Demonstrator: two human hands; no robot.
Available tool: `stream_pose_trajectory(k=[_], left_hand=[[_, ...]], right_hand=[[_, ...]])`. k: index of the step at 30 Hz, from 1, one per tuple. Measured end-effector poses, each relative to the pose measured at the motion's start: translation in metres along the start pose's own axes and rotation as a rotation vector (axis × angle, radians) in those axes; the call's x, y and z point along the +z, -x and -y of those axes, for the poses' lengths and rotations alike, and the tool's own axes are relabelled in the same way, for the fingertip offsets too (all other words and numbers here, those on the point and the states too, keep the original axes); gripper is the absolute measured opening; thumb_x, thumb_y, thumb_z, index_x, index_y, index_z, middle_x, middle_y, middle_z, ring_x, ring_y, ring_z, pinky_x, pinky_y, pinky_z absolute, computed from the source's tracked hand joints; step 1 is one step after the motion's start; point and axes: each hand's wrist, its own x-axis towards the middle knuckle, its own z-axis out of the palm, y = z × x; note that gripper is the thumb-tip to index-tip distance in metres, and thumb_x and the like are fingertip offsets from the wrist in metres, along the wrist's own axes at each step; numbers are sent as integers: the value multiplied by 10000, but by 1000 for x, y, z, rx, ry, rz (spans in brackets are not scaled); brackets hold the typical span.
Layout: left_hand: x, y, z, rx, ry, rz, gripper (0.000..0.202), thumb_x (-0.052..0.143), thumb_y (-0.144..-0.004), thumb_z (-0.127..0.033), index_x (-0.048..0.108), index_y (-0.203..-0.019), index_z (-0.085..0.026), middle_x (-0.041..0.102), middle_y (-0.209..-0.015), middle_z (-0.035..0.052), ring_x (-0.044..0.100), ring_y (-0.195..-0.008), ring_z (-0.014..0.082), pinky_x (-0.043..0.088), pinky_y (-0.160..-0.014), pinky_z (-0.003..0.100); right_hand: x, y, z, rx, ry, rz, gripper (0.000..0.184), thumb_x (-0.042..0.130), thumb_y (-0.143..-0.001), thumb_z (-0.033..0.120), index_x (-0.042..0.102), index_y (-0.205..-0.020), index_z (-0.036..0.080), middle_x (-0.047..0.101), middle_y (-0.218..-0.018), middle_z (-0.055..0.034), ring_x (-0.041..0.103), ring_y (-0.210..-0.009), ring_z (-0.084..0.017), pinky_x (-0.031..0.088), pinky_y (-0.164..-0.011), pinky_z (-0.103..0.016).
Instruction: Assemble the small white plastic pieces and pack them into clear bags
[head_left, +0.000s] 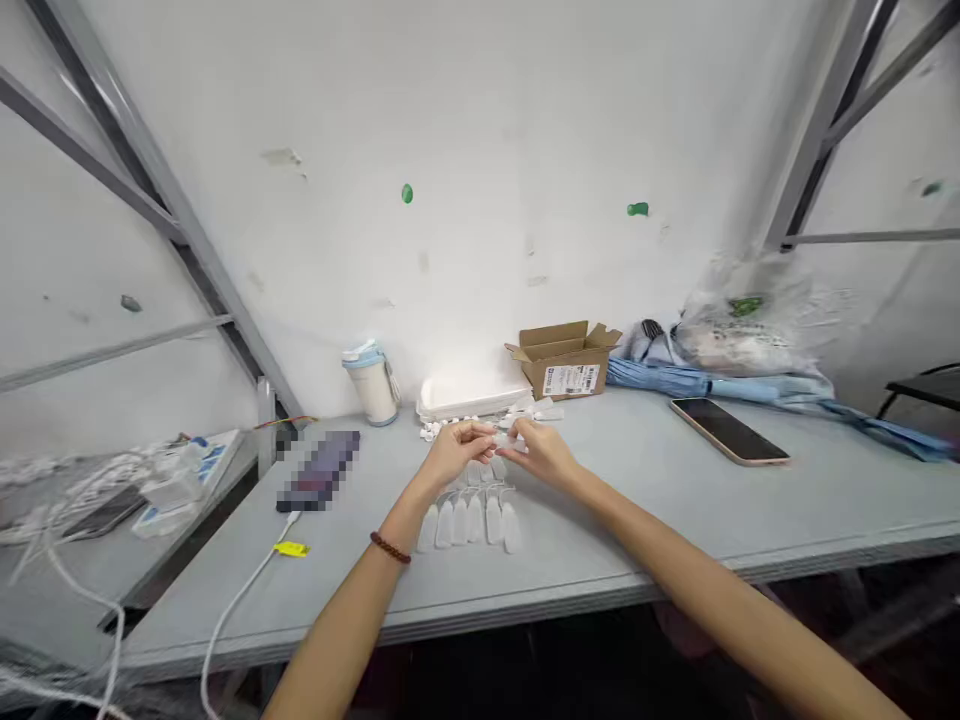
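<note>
My left hand and my right hand meet over the middle of the table, fingertips pinched. Between them is a small translucent white piece, partly covered by the fingers; its exact kind cannot be made out. Just below the hands, similar elongated translucent pieces with rounded ends lie side by side in rows, thin white strands at their upper ends. Beyond the fingers, a pile of small white parts lies in front of a white tray. A beaded bracelet circles my left wrist.
An open cardboard box and a white-and-blue cup stand against the wall. To the right lie a phone, a folded blue umbrella and plastic bags. A white cable runs off the front left edge.
</note>
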Motion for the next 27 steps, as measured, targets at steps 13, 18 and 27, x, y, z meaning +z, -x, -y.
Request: stream_pose_trajectory(k=[13,18,27], left_hand=[[0,6,-10,8,-57,-67,214,641,-698,-331,544,-795,-167,689,-710,41,611,-593,134,465,-513,231],[0,5,-7,-16,-57,-69,331,673,-691,-430,559,-818,-147,686,-667,57,616,-573,139,481,-528,247],[2,4,-6,-19,-50,-53,342,708,-662,-435,643,-778,-120,658,-621,39,599,-551,129,498,-526,249]], right_hand=[[0,0,-1,49,31,-43,195,599,-817,351,481,-784,199,611,-712,-9,513,-561,-124,306,-516,-224],[2,1,-1,23,47,-38,178,622,-804,313,486,-801,198,625,-744,-19,544,-602,-135,319,-534,-226],[5,3,-1,-38,73,-104,202,624,-812,342,482,-809,199,635,-764,-32,572,-645,-147,352,-547,-229]])
